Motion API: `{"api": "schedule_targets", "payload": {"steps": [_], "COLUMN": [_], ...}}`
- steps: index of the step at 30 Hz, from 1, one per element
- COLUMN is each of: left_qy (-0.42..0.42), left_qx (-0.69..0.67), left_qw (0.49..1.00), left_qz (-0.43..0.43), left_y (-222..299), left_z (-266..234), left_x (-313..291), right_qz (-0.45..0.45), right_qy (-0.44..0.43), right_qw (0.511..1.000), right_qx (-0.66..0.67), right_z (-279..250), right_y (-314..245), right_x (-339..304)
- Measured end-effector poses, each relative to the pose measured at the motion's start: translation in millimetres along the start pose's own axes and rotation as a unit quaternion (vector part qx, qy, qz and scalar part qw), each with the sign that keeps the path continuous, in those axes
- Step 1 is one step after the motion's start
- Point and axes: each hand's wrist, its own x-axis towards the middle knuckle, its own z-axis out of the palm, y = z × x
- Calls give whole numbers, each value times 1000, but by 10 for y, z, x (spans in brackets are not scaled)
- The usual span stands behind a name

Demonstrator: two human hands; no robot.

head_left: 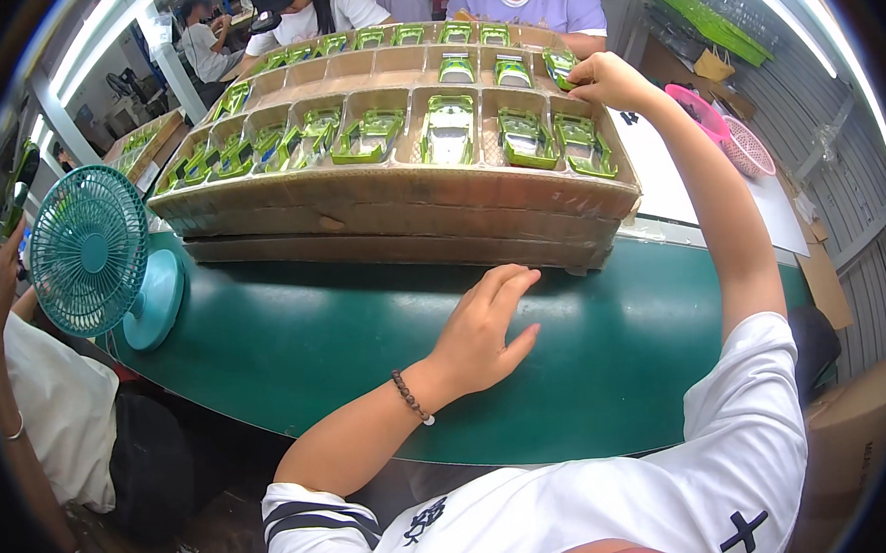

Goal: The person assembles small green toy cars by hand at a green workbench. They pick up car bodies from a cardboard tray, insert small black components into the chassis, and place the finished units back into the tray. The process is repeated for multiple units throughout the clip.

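Note:
My right hand (613, 82) reaches to the far right of a cardboard box, its fingers pinching the edge of a green toy car shell (558, 67) in a compartment there. The box (389, 207) holds a clear divided tray with rows of similar green shells. In its near row, one shell with a pale middle (448, 131) stands out, and several open-framed green shells (367, 135) lie around it. My left hand (491, 329) holds nothing; its fingers are extended, apart, above the green tabletop (366, 331) by the box's front. A beaded bracelet circles that wrist.
A teal fan (91, 250) stands at the table's left edge, beside a co-worker. Pink baskets (700, 113) and a white sheet (760, 205) lie on the right. Across the box sits a person in purple (549, 6), with another in white (349, 6) to the left.

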Motion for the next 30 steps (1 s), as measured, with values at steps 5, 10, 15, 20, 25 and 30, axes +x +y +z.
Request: {"api": "schedule_targets", "payload": {"steps": [5, 10, 15, 20, 25, 30], "left_qy": [-16, -6, -12, -18, -18, -23], "left_qx": [-23, 2, 1, -2, 0, -5], "left_qw": [1000, 1000, 1000, 1000, 1000, 1000], "left_qz": [-8, -7, -12, -6, -15, -14], "left_y": [97, 66, 62, 82, 49, 12], "left_z": [-6, -51, -57, -38, -46, -11], "left_x": [22, 20, 27, 14, 20, 10], "right_qz": [-34, -13, -4, 83, 157, 174], "right_qy": [-62, -171, -246, -65, -48, -48], "right_qw": [997, 983, 966, 993, 984, 968], "right_qx": [-35, -67, -83, 46, -65, -176], "right_z": [-61, -239, -223, -128, 172, 375], "right_y": [-8, -176, -106, -100, -470, -653], "right_x": [41, 187, 303, 679, 1050, 1147]}}
